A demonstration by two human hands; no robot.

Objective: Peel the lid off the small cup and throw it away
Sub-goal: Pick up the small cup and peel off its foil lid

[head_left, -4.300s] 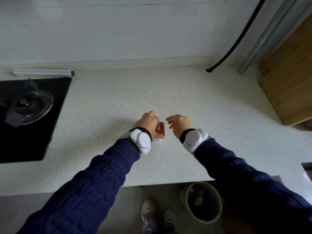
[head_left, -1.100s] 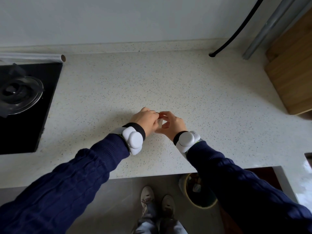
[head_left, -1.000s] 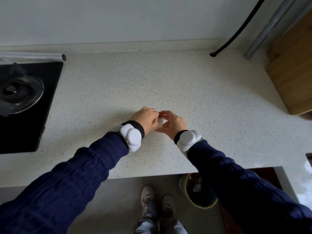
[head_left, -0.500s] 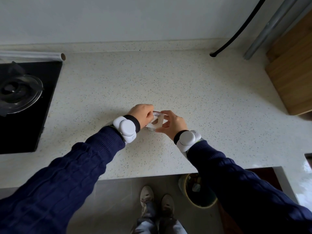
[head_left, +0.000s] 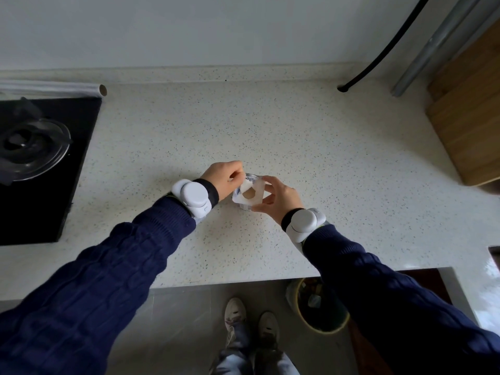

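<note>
Translucent plastic, the small cup sits low on the speckled surface, steadied by my right hand, whose thumb and fingers are closed around its near and far edges. My left hand has its grip pinched shut on the pale lid, which is folded up and partly lifted from the cup's left side; a brownish patch shows beneath it. Nothing else stands close to the cup. A black stove top with a glass pot lid lies well to the left, a roll of film behind it along the wall. A wooden board leans at the far right, near a metal pipe and a black cable. Below the surface's front edge, a green-rimmed bin stands on the grey floor beside my shoes. Both forearms, in dark blue knit sleeves with white wrist devices, angle inward.
</note>
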